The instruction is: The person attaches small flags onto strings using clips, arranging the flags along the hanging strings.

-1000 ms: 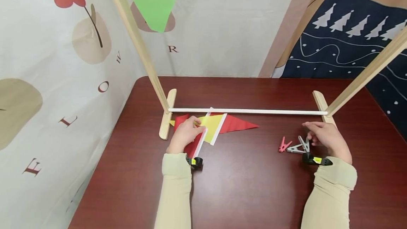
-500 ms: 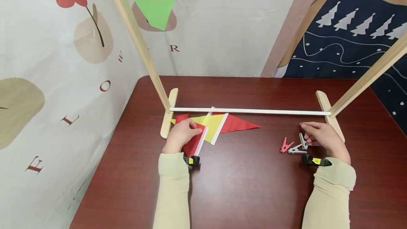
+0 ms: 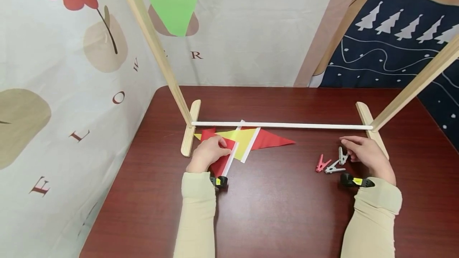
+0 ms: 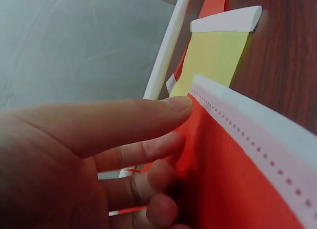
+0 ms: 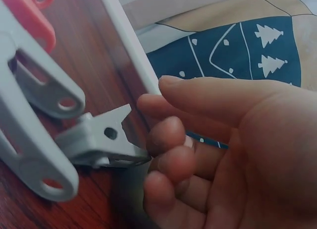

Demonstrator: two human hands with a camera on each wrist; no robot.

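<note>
Near the left end of the white rod, my left hand pinches a red pennant close to its white band. It overlaps a yellow pennant, which lies on the bench partly over another red pennant. Towards the rod's right end, my right hand grips nothing, fingers loosely bent. Just beside its fingertips sits a grey clip; whether they touch, I cannot tell. Next to that lie a second grey clip and a red clip.
</note>
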